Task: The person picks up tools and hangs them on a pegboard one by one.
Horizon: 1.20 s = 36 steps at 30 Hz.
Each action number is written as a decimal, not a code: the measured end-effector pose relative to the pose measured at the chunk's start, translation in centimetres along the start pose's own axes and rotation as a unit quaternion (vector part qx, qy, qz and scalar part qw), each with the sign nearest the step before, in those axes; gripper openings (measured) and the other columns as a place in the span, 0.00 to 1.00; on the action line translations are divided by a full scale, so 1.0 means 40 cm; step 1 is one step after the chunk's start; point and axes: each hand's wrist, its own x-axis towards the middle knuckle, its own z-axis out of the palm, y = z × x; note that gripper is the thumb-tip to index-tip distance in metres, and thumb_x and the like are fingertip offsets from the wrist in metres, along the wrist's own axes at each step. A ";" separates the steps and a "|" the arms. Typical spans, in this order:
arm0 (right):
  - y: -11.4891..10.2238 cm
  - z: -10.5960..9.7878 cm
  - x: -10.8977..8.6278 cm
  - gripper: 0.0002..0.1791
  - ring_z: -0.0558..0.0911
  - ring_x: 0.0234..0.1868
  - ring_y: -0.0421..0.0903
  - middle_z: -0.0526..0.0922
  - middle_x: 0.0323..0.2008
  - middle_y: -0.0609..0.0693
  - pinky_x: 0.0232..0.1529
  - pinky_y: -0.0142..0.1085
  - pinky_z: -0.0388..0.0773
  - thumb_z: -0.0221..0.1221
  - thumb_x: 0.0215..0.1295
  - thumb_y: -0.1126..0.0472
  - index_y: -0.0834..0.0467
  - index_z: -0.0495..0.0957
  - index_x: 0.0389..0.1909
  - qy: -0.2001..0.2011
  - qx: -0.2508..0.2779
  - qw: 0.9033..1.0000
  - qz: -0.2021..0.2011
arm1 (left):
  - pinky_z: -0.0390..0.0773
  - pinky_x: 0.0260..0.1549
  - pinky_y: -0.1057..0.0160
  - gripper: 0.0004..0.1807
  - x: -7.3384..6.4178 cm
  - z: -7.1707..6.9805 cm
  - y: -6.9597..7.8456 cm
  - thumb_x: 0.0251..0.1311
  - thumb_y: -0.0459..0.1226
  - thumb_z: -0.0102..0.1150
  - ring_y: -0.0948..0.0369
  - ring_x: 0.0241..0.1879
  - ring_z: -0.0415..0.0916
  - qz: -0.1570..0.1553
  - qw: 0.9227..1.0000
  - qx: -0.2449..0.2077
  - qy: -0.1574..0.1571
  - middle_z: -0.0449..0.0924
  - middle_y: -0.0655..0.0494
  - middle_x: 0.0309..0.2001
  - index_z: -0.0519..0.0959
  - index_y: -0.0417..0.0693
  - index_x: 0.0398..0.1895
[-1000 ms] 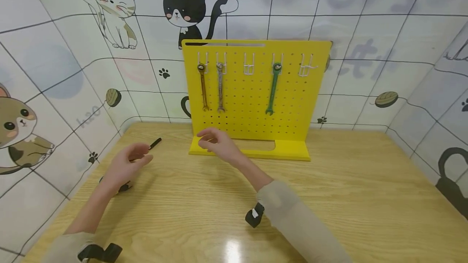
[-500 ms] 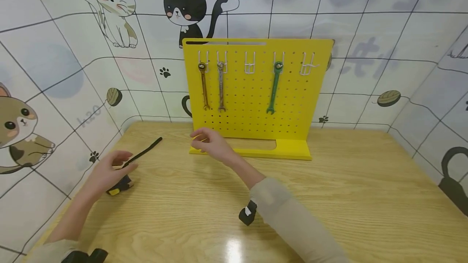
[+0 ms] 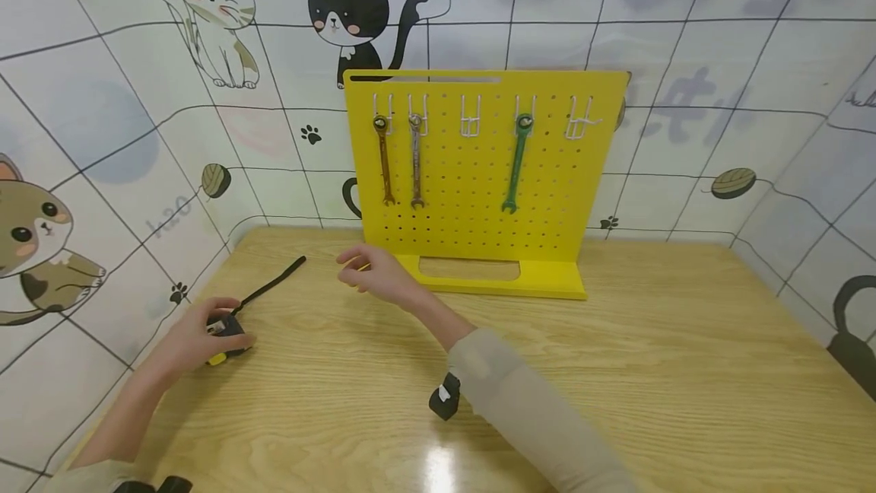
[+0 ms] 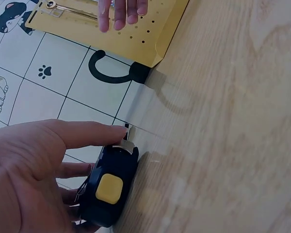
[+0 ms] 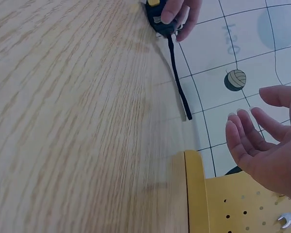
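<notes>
A black and yellow tape measure (image 3: 231, 326) stands on the table at the left, its black wrist strap (image 3: 272, 283) trailing away toward the back. My left hand (image 3: 188, 342) spans it, thumb on one side and fingers on the other. In the left wrist view the thumb touches the end of the tape measure (image 4: 109, 188), while the fingers are partly hidden behind it. My right hand (image 3: 378, 275) hovers before the left foot of the yellow pegboard, holding nothing. Its fingers hang loosely bent in the right wrist view.
The yellow pegboard (image 3: 472, 173) stands upright at the back of the wooden table (image 3: 616, 371). A bronze wrench (image 3: 385, 162), a silver wrench (image 3: 417, 162) and a green wrench (image 3: 518, 162) hang on its wire hooks. Tiled walls with cat drawings enclose the back and sides.
My left hand has moved left and down onto the tape measure and now grips it. My right hand has drifted left, away from the pegboard's middle.
</notes>
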 end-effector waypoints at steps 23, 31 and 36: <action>0.032 0.073 0.064 0.21 0.83 0.48 0.64 0.82 0.47 0.59 0.48 0.50 0.82 0.59 0.71 0.64 0.69 0.73 0.60 -0.026 0.013 0.997 0.066 | 0.75 0.39 0.55 0.49 -0.041 0.025 -0.006 0.43 0.46 0.83 0.46 0.48 0.75 0.008 1.000 0.012 -0.003 0.73 0.31 0.59 0.68 0.36 0.67; 0.042 0.119 0.083 0.13 0.86 0.37 0.55 0.85 0.40 0.62 0.39 0.40 0.85 0.59 0.70 0.66 0.69 0.77 0.51 -0.010 0.013 0.992 0.122 | 0.76 0.40 0.55 0.49 -0.053 0.045 0.023 0.41 0.46 0.84 0.48 0.47 0.75 0.003 1.000 -0.012 -0.019 0.74 0.34 0.58 0.70 0.39 0.67; 0.057 0.135 0.093 0.12 0.87 0.38 0.54 0.86 0.39 0.64 0.40 0.39 0.85 0.58 0.70 0.68 0.72 0.77 0.49 0.006 0.053 0.988 0.145 | 0.76 0.39 0.55 0.49 -0.056 0.055 0.035 0.40 0.45 0.85 0.48 0.46 0.76 0.000 1.000 -0.016 -0.011 0.74 0.34 0.58 0.71 0.38 0.66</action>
